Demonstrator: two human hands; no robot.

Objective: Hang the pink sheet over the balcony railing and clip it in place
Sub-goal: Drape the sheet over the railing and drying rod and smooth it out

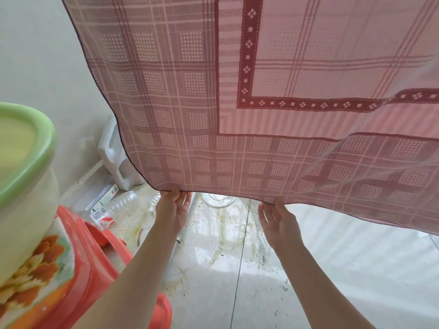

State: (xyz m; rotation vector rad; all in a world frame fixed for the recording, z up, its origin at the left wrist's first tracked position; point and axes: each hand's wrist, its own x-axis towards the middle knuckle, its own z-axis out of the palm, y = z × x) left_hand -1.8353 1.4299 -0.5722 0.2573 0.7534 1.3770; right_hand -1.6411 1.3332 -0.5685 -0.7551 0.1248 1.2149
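Above and ahead of the 2 hands, the sheet (pixel 237 103) hangs as a broad curtain, its lower hem running roughly left to right just over the fingertips. The left hand (pixel 172 210) pinches that hem near the lower-left corner, thumb on the near face and fingers behind. The right hand (pixel 276 216) takes the hem further right, thumb up against the cloth; its fingers look loosely spread, so it is probably a light pinch rather than a firm grip. Nearly all the cloth lies up and away from both grips, and the right part billows toward the camera in a fold. The left hand is nearer the free side edge, so any straightening would likely start there.

The railing cannot be seen; the sheet's top is cut off by the frame, so whether it already rests over a rail is unclear. No clips show. At left, a green-rimmed tub (pixel 21 167) sits on a red stool (pixel 95 269), clear of the cloth.
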